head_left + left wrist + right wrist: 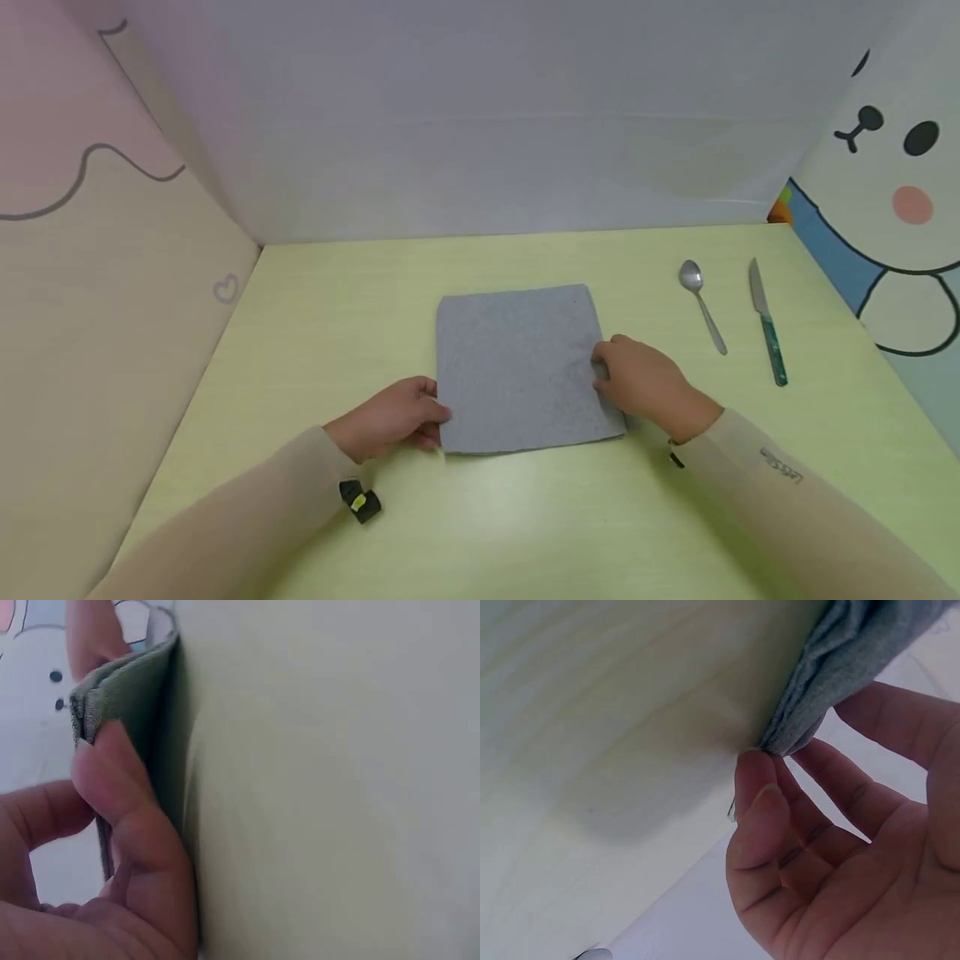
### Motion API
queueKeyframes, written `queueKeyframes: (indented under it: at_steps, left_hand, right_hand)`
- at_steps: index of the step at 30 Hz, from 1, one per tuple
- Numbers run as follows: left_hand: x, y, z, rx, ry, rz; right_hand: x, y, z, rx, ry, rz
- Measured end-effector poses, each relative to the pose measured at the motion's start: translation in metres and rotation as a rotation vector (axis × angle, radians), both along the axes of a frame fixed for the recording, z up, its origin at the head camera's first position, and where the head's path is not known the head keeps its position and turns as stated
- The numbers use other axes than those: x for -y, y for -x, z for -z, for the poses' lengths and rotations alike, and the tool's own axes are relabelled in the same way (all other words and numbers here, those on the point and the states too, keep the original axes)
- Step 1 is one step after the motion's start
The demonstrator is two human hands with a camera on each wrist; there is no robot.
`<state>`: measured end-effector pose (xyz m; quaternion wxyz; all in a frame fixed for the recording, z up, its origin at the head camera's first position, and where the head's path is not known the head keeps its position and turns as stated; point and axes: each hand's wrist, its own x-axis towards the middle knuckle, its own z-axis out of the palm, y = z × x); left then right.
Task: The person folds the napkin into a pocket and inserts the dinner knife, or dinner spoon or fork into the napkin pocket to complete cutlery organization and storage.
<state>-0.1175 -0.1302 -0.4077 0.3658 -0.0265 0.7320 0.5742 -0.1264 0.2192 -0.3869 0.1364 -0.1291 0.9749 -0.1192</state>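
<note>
While the left hand [397, 417] and right hand [645, 379] pinched the layered cloth [517, 367], I judged folding mostly done, release remaining, spoon [691, 275] and knife [771, 337] untouched toward the surface's [510, 533] right edge.

Cartoon-printed side walls [97, 333] flank a pale yellow table [337, 325].

Matt cloth [517, 371], glossy metal spoon [691, 276]

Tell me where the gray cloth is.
In the head view, the gray cloth is near the center of the table, between the left hand and right hand, left of the spoon.
</note>
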Motion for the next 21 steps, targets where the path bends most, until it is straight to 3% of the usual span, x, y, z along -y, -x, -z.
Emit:
queueKeyframes:
  at_steps: [3,6,9,12,16,18,21]
  left_hand:
    - [0.002,-0.011,-0.003,-0.102,0.105,0.062]
    - [0.002,0.0,-0.009,-0.287,0.313,0.147]
    - [-0.002,0.031,-0.016,-0.523,0.514,0.253]
    - [-0.007,0.077,-0.02,-0.685,0.599,0.321]
    - [-0.006,0.134,-0.016,-0.674,0.587,0.363]
    - [-0.003,0.152,-0.012,-0.632,0.575,0.383]
    - [-0.001,0.169,-0.007,-0.589,0.578,0.401]
  right_hand:
    - [-0.002,-0.001,-0.001,-0.002,0.003,-0.002]
    - [-0.004,-0.001,-0.003,-0.006,-0.008,-0.008]
    - [-0.006,-0.001,-0.004,-0.018,-0.024,-0.015]
    - [-0.007,0.002,-0.006,-0.029,-0.027,-0.015]
    - [-0.005,0.015,-0.012,-0.01,-0.011,0.012]
    - [-0.005,0.028,-0.016,0.015,0.004,0.04]
    - [-0.008,0.054,-0.02,0.058,0.037,0.086]
